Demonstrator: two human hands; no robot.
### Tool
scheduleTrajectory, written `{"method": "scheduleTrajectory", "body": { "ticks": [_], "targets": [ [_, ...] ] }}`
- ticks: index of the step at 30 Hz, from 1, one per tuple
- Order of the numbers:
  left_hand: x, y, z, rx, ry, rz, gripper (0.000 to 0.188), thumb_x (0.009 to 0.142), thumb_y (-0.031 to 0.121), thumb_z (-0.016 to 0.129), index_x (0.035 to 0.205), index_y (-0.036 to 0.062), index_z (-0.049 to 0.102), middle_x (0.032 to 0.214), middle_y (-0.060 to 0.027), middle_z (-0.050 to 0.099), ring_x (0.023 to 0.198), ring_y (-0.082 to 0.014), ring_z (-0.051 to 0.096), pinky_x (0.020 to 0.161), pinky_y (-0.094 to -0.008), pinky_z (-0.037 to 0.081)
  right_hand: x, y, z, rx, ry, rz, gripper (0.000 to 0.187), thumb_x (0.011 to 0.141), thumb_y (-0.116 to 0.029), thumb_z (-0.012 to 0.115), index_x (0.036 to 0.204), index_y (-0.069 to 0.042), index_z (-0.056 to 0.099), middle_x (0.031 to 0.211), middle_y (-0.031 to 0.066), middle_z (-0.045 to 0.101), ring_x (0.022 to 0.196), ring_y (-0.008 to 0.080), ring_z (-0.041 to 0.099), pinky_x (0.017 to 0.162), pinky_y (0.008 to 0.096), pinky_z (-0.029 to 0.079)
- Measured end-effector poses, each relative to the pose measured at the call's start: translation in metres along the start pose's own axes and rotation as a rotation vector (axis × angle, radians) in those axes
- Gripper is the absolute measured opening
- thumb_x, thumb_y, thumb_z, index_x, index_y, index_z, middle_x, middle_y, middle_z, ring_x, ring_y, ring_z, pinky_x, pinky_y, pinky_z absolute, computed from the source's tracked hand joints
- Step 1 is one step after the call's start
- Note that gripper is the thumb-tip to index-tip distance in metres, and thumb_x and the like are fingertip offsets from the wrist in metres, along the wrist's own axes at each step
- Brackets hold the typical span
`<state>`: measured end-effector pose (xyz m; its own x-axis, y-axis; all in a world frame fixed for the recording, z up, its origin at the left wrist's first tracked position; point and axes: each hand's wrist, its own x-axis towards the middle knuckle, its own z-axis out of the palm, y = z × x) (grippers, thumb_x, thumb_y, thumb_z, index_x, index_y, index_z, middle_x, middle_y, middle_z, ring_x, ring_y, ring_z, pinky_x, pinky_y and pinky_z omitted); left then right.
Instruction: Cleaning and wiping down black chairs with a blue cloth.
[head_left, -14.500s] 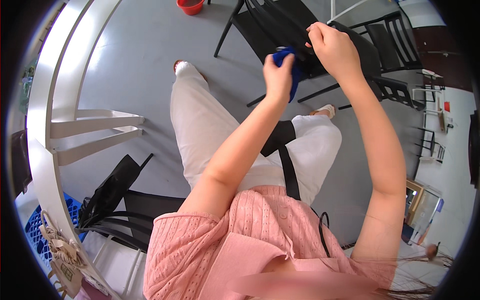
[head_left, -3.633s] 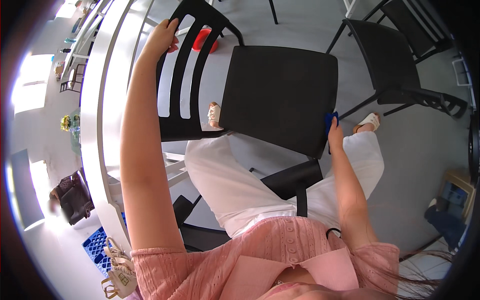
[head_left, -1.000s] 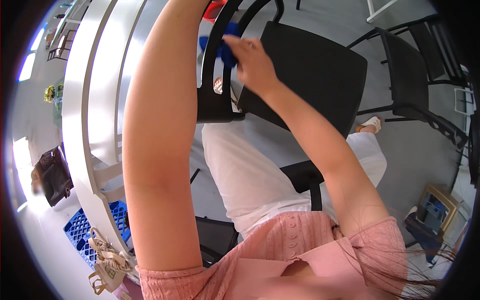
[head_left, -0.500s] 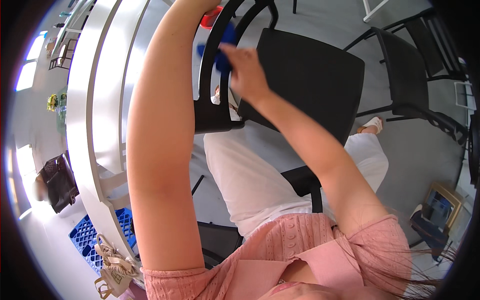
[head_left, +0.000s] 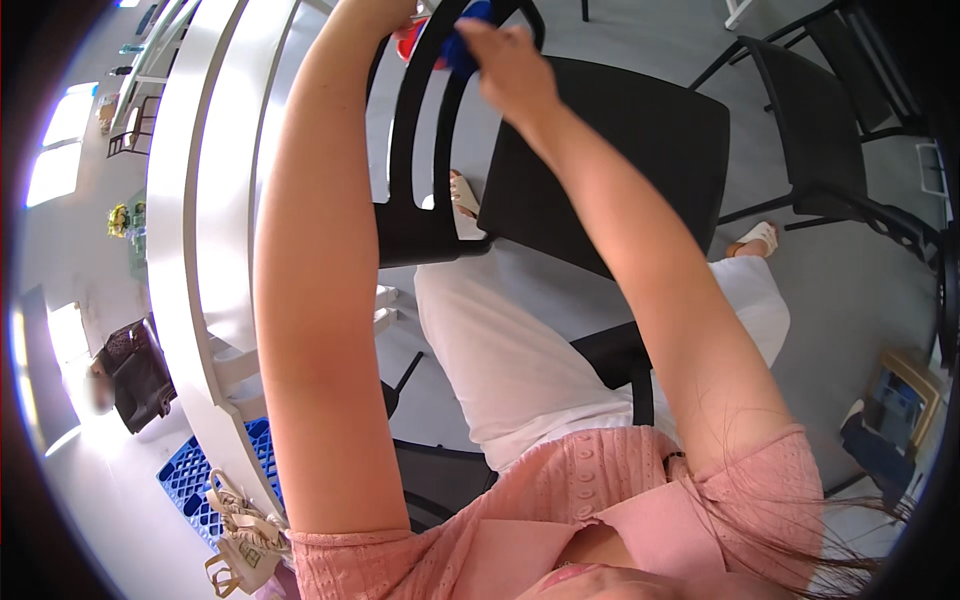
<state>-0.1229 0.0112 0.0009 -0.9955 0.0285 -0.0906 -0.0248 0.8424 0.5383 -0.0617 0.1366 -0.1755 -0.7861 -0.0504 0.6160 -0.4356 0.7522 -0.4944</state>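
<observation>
A black chair with a slatted back point(head_left: 404, 130) stands in front of me, its flat black seat point(head_left: 620, 160) turned to the right. My right hand point(head_left: 512, 75) is closed on a blue cloth point(head_left: 462, 48), pressed around an upper part of the chair's backrest. At the top edge, my left hand point(head_left: 385, 14) is partly cut off beside the backrest, and its fingers are mostly hidden. Next to it shows a red object point(head_left: 408, 42), its kind unclear; whether my left hand holds it I cannot make out.
A white slatted table point(head_left: 215, 200) runs along my left. More black chairs point(head_left: 810, 120) stand at the right. Low on the left are a blue plastic crate point(head_left: 190, 480) and a light cloth bag point(head_left: 245, 550). A framed picture point(head_left: 900, 400) leans at the far right.
My right hand and the blue cloth have moved up along the chair's backrest, toward the top edge. My left hand has shifted slightly and the red object shows a little lower left.
</observation>
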Motion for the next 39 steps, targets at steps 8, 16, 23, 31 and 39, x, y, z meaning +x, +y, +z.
{"method": "scheduleTrajectory", "body": {
  "ticks": [8, 16, 23, 31, 39],
  "targets": [
    [0.006, -0.016, -0.008, 0.023, -0.008, 0.126, 0.041, 0.098, 0.032, 0.048, 0.1, -0.0064, 0.064, 0.077, -0.0192, 0.069, 0.067, -0.0284, 0.069, 0.06, -0.0389, 0.056, -0.009, -0.016, 0.001, 0.059, -0.027, -0.092, 0.063, 0.069, 0.006, 0.062, 0.126, -0.02, 0.053, 0.116, -0.0041, 0.061, 0.098, 0.0287, 0.055, 0.072, 0.0375, 0.057],
    [0.006, -0.017, -0.01, 0.061, -0.024, 0.187, 0.04, 0.099, 0.03, 0.046, 0.101, -0.0058, 0.064, 0.082, -0.02, 0.07, 0.072, -0.0291, 0.071, 0.062, -0.0393, 0.056, -0.099, -0.093, -0.07, 0.603, -0.321, -0.072, 0.054, 0.071, 0.01, 0.056, 0.12, -0.013, 0.063, 0.12, -0.0011, 0.064, 0.096, 0.0284, 0.056, 0.081, 0.0354, 0.053],
    [0.005, -0.016, -0.012, -0.019, -0.058, 0.141, 0.04, 0.099, 0.03, 0.047, 0.101, -0.006, 0.065, 0.083, -0.02, 0.071, 0.075, -0.0291, 0.071, 0.063, -0.038, 0.055, -0.053, -0.105, -0.099, 0.686, 0.028, 0.224, 0.042, 0.076, 0.005, 0.057, 0.116, -0.005, 0.064, 0.119, 0.0096, 0.065, 0.102, 0.03, 0.056, 0.087, 0.0394, 0.049],
    [0.003, -0.023, -0.015, 0.139, 0.023, 0.25, 0.044, 0.097, 0.034, 0.049, 0.097, -0.0056, 0.068, 0.083, -0.0226, 0.07, 0.079, -0.0358, 0.07, 0.076, -0.0424, 0.052, -0.017, -0.107, -0.055, 0.111, -0.134, -0.322, 0.032, 0.074, -0.011, 0.068, 0.105, -0.009, 0.064, 0.107, 0.0002, 0.06, 0.096, 0.0222, 0.057, 0.066, 0.0329, 0.057],
    [0.023, -0.034, -0.005, 0.239, 0.109, 0.367, 0.044, 0.096, 0.035, 0.051, 0.1, -0.0057, 0.067, 0.1, -0.0289, 0.067, 0.097, -0.044, 0.064, 0.086, -0.0473, 0.048, 0.072, -0.032, -0.041, -0.141, 0.099, -0.301, 0.035, 0.083, -0.007, 0.055, 0.117, -0.001, 0.061, 0.104, 0.0107, 0.063, 0.098, 0.0288, 0.056, 0.079, 0.0342, 0.053]
  ]
}}
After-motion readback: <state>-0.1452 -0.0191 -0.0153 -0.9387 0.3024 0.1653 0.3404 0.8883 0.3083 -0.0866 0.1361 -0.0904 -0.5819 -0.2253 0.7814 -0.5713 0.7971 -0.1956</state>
